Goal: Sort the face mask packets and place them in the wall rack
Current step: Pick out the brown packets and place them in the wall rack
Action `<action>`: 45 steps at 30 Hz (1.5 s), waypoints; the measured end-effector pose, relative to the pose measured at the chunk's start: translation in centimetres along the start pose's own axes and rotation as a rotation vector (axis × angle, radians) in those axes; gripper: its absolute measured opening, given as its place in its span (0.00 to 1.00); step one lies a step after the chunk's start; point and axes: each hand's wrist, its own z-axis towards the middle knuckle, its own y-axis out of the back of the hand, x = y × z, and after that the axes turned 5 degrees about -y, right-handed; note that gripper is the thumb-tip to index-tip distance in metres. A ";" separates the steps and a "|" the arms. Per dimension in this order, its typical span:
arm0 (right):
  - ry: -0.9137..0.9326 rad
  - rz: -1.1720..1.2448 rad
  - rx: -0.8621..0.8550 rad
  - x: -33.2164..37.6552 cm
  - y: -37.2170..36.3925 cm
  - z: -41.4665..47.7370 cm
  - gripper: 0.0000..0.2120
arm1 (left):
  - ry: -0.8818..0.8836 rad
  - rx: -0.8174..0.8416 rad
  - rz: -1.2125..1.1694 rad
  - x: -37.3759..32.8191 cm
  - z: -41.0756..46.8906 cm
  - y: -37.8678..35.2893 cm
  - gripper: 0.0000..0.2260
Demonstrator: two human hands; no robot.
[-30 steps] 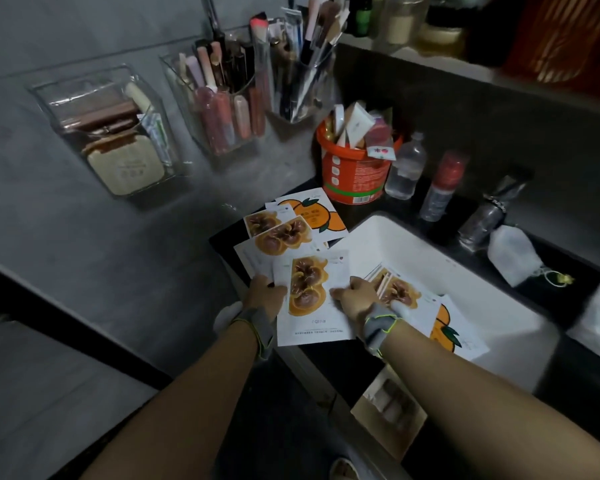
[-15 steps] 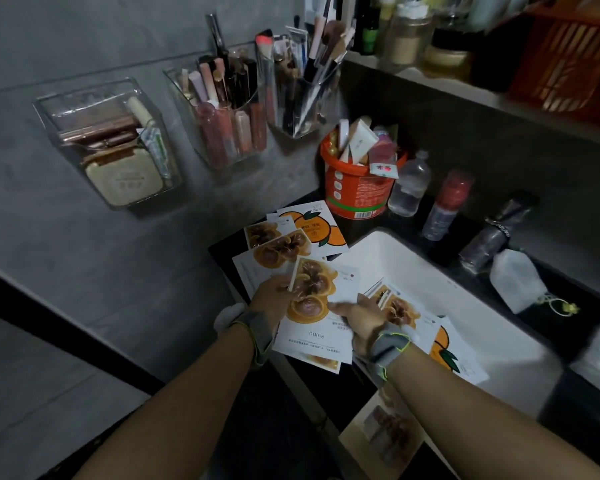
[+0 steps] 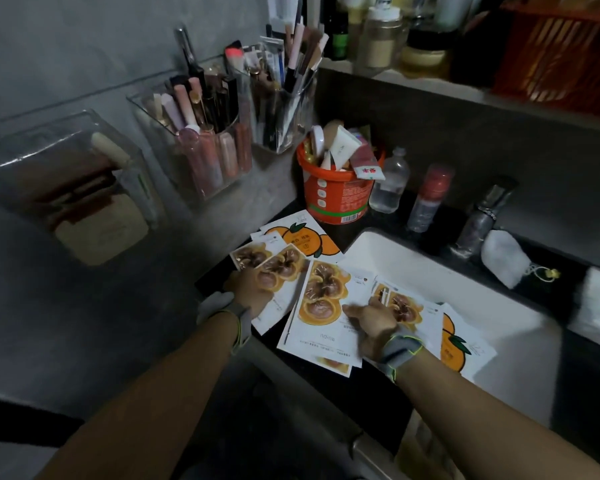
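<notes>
Set down since half a second ago: large face mask packet (image 3: 321, 306), flat between two piles.
Parted onto left hand (image 3: 248, 292) atop left pile (image 3: 281, 263), grip unclear; right hand (image 3: 371, 318) loose-fingered, pressing right pile (image 3: 430, 317) over sink (image 3: 430, 265).

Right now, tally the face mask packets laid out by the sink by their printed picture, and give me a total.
Brown-picture packets: 5, one barely peeking out underneath
Orange-fruit packets: 2
Total: 7 showing; overlaps may hide more.
</notes>
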 end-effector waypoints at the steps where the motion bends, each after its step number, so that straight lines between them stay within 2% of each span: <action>1: 0.000 0.007 -0.017 -0.1 -0.4 0.0 0.10 | -0.021 0.033 0.001 0.4 0.5 0.1 0.08; 3: 0.017 0.017 -0.035 -0.4 -1.1 -0.3 0.09 | 0.020 0.110 0.040 1.4 1.6 0.0 0.20; 6: 0.039 0.015 -0.103 -1.1 -2.1 -0.4 0.19 | 0.055 0.182 0.143 2.8 2.5 -0.2 0.40; 9: 0.049 0.012 -0.120 -1.4 -2.3 -0.4 0.13 | 0.042 0.174 0.203 3.1 3.0 -0.4 0.45; 12: 0.044 0.064 -0.124 -1.6 -3.0 -0.6 0.21 | 0.032 0.180 0.225 3.0 3.8 0.1 0.41; 14: 0.044 0.093 -0.114 -1.8 -3.1 -0.6 0.22 | -0.051 0.183 0.206 2.6 4.0 0.3 0.26; 16: 0.046 0.130 -0.099 -2.1 -3.5 -0.5 0.21 | -0.161 0.190 0.016 2.3 3.8 0.3 0.07; 18: 0.060 0.188 -0.081 -2.1 -3.8 -0.6 0.20 | -0.237 0.209 -0.226 2.2 3.7 0.0 0.03; 21: 0.091 0.264 -0.074 -2.1 -3.8 -0.5 0.16 | -0.283 0.267 -0.454 1.5 3.4 0.2 0.10; 24: 0.130 0.284 -0.055 -1.7 -3.9 -0.4 0.15 | -0.204 0.304 -0.664 0.9 2.9 0.0 0.13; 28: 0.157 0.259 -0.054 -1.2 -3.8 0.5 0.16 | -0.087 0.374 -0.901 0.9 2.5 -0.4 0.03; 30: 0.159 0.203 -0.074 -0.8 -3.8 0.9 0.16 | -0.058 0.348 -0.883 1.3 2.7 -0.3 0.07; 34: 0.214 0.006 -0.152 0.0 -4.9 1.8 0.15 | 0.023 0.184 -0.804 2.6 4.2 0.6 0.06; 37: 0.267 -0.179 -0.146 0.9 -6.2 2.8 0.15 | -0.023 0.076 -0.551 3.6 5.3 1.1 0.11; 41: 0.411 -0.542 -0.163 2.3 -8.4 4.0 0.08 | 0.143 -0.090 -0.565 4.0 5.9 1.8 0.05; 45: 0.414 -0.602 -0.135 3.1 -10.2 4.6 0.06 | 0.299 -0.042 -0.779 4.0 6.3 2.2 0.23</action>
